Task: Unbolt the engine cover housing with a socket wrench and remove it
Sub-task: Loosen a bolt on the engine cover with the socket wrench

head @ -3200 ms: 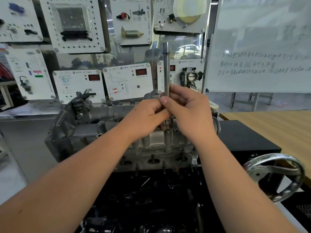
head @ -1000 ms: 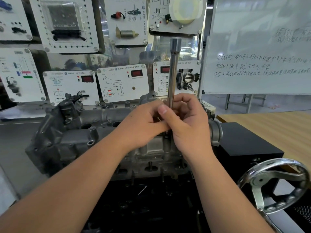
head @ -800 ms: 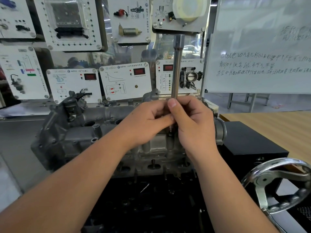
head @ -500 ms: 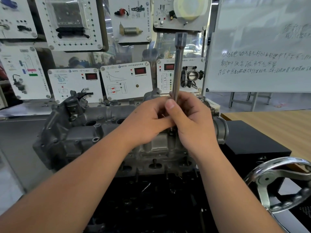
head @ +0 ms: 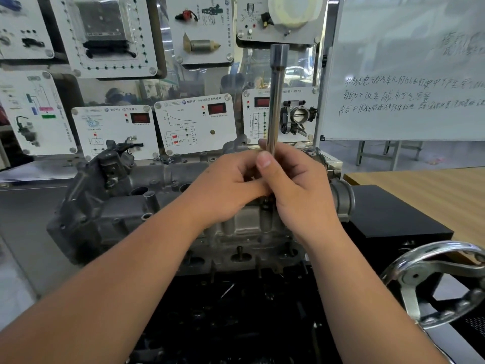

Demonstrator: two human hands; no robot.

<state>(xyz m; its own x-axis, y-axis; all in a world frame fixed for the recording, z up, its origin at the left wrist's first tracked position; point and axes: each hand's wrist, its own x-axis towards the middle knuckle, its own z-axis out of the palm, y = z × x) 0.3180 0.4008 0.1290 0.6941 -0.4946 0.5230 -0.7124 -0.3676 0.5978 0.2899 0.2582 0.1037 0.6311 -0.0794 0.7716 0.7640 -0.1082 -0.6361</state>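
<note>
Spinning the socket wrench (head: 274, 101) upright at frame centre; left hand (head: 225, 190) and right hand (head: 296, 190) both pinch its shaft over the engine cover housing (head: 126, 216). I'd keep it vertical, seated on the bolt.

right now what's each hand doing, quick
Left hand: curled round the lower end of the socket wrench.
Right hand: grips the same wrench shaft, thumb up against it.
</note>
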